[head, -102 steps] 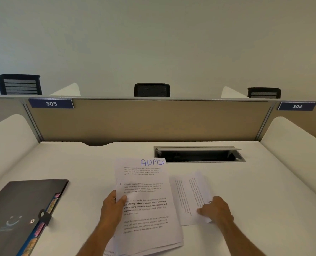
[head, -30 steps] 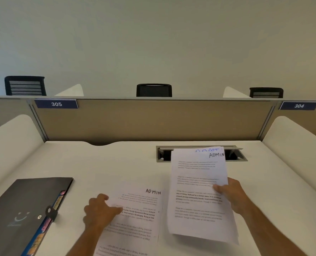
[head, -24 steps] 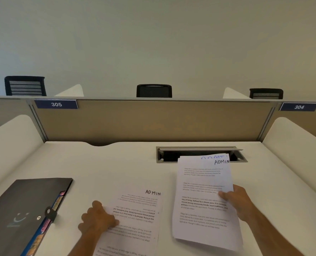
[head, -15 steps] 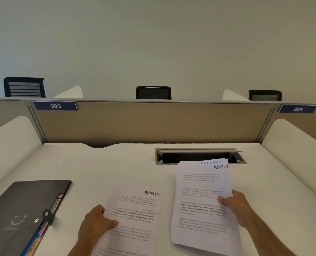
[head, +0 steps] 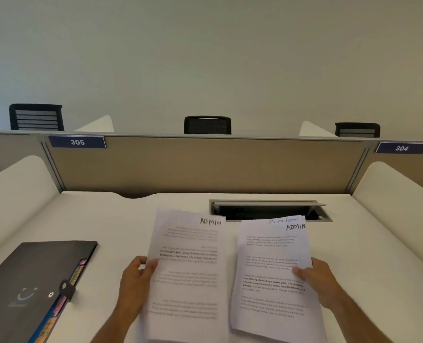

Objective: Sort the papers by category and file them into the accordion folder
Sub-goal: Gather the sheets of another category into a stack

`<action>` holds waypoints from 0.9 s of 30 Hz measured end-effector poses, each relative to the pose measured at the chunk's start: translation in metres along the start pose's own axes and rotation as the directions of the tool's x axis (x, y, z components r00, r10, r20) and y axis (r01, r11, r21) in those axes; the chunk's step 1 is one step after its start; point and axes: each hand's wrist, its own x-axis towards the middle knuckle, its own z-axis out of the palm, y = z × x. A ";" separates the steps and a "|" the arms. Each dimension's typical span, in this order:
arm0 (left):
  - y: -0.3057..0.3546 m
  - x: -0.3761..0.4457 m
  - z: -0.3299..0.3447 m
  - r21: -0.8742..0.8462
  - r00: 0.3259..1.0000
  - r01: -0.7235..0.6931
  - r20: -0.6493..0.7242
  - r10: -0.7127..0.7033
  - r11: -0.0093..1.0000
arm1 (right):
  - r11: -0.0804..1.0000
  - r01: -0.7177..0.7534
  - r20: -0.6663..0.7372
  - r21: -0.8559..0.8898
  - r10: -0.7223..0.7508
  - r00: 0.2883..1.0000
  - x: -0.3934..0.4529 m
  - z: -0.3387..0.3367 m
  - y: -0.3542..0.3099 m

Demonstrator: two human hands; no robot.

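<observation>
Desk (head: 121, 219) | accordion folder (head: 29, 280) closed, coloured tabs protruding; hands gripping ADMIN sheets

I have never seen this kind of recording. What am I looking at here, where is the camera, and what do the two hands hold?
There is no machine here: a person wears one wide camera on the head, which looks forward and down at a white desk. The left hand grips one sheet marked ADMIN, whose printed text is upside down. The right hand pinches a small stack of sheets, also marked ADMIN on top. At the left lies a black accordion folder, closed, with coloured tabs at its edge. Behind the papers there is an open cable slot in the desk, then a beige divider.
</observation>
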 end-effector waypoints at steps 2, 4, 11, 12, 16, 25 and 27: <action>0.009 -0.001 0.010 -0.097 1.000 0.005 0.004 -0.005 0.995 | 1.000 0.007 0.022 0.020 -0.007 1.000 -0.002 0.007 -0.002; 0.017 -0.005 0.022 -0.152 1.000 0.016 0.022 -0.013 0.988 | 0.999 0.010 0.052 0.039 -0.012 0.999 -0.006 0.017 -0.006; 0.025 -0.020 0.062 -0.112 0.998 0.039 0.054 -0.033 0.993 | 0.993 -0.030 0.212 0.114 0.006 0.977 -0.026 0.064 -0.028; 0.025 -0.023 0.066 -0.107 0.997 0.053 0.061 -0.047 0.993 | 0.994 -0.019 0.238 0.109 -0.008 0.971 -0.030 0.069 -0.030; 0.028 -0.032 0.076 -0.185 0.984 0.095 0.166 -0.064 0.978 | 0.999 0.027 0.288 0.047 -0.040 0.957 -0.039 0.085 -0.037; 0.039 -0.052 0.087 -0.188 0.984 -0.176 -0.028 0.174 0.966 | 0.937 0.341 0.253 0.075 -0.348 0.903 -0.063 0.098 -0.044; 0.045 -0.055 0.086 -0.151 0.953 -0.303 -0.068 0.296 0.941 | 0.905 0.403 0.202 0.131 -0.423 0.883 -0.066 0.096 -0.047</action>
